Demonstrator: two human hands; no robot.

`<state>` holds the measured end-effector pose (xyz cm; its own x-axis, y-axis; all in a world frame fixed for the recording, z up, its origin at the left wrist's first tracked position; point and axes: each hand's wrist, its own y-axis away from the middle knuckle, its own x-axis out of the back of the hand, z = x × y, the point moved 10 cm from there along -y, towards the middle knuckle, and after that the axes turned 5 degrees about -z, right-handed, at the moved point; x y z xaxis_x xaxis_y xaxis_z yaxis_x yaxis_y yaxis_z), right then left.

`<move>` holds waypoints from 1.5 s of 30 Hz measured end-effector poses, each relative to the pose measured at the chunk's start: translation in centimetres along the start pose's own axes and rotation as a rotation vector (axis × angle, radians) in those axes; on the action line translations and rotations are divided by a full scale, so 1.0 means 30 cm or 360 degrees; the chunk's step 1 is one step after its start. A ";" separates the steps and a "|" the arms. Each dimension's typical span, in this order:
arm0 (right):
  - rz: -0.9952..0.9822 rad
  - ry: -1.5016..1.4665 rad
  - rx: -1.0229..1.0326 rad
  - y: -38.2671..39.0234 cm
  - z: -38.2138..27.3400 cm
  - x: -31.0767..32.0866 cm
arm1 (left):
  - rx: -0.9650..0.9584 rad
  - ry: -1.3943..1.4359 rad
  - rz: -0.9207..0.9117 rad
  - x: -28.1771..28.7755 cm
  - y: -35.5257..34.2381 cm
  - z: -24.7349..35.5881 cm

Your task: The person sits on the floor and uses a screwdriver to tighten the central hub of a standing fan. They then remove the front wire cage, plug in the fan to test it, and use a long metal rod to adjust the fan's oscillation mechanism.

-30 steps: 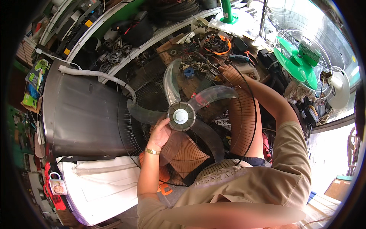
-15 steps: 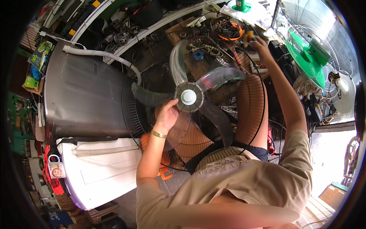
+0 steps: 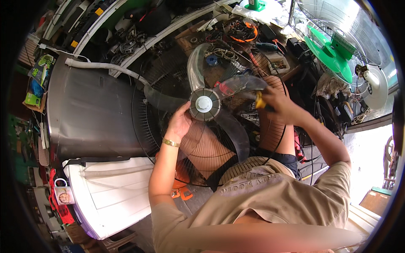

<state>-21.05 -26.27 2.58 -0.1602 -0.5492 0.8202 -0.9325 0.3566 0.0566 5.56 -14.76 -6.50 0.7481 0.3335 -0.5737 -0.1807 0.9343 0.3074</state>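
Observation:
A dark, see-through fan blade [image 3: 237, 134] with a grey hub and a white cap [image 3: 204, 103] faces up over my lap. Behind it is a round black wire fan guard [image 3: 145, 139]. My left hand [image 3: 179, 123], with a gold band at the wrist, grips the blade at the hub's lower left edge; its other fingers are partly hidden. My right hand [image 3: 280, 105] is closed round a tool with yellow and black parts [image 3: 260, 101], held over the blade's right side. Motion blurs the tool, so its exact kind is unclear.
A large dark grey drum-like housing [image 3: 97, 109] stands at left, above a white ridged lid [image 3: 118, 192]. The cluttered bench [image 3: 291, 71] beyond holds wires and a small parts tray [image 3: 278, 65]. A green fan blade [image 3: 329, 52] and wire guards stand at right.
My right hand has come back from the bench toward the fan blade, bringing the yellow and black tool. My left hand keeps its grip at the hub. The view has shifted slightly.

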 end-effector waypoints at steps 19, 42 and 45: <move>0.0265 0.0626 0.0075 -0.106 -0.107 -0.255 | 0.0032 0.0054 -0.0074 0.041 -0.009 -0.027; 0.0193 0.0710 0.0343 -0.111 -0.064 -0.256 | 0.0125 -0.0077 -0.0164 -0.033 0.003 -0.012; 0.0192 0.0846 0.0450 -0.137 -0.083 -0.254 | 0.0094 -0.0115 -0.0125 -0.028 0.002 -0.004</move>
<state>-15.20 -21.65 -2.49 -0.1549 -0.0395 0.9871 -0.9792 0.1385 -0.1481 4.84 -14.96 -6.08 0.8028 0.2474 -0.5424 -0.0832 0.9474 0.3090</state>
